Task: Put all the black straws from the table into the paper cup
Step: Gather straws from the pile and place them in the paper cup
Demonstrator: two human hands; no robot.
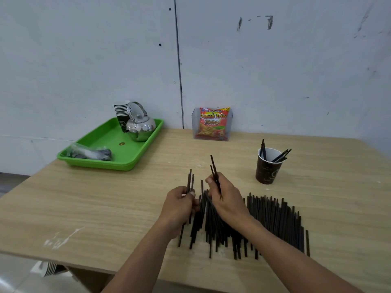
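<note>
Both hands work at the straws (264, 220) spread flat on the table (105, 197), near-left of the cup (268, 166), left hand (179, 205) and right hand (224, 197) each pinching a few upright, probably to gather a bundle for the cup.

Bare tabletop (101, 208) lay open along the left, from the near edge to the green tray (110, 138), which filled the far-left corner with its kettle (141, 127) and stacked cups (121, 111). The straw pile (273, 220) covered the near right (the left hand (179, 205) and right hand (227, 199), each gripping straws (213, 166), sat over its left end). A clear strip ran between pile and paper cup (267, 172), whose mouth was partly taken by a bundle (281, 155). The snack holder (212, 125) stood far, by the wall (275, 70).
</note>
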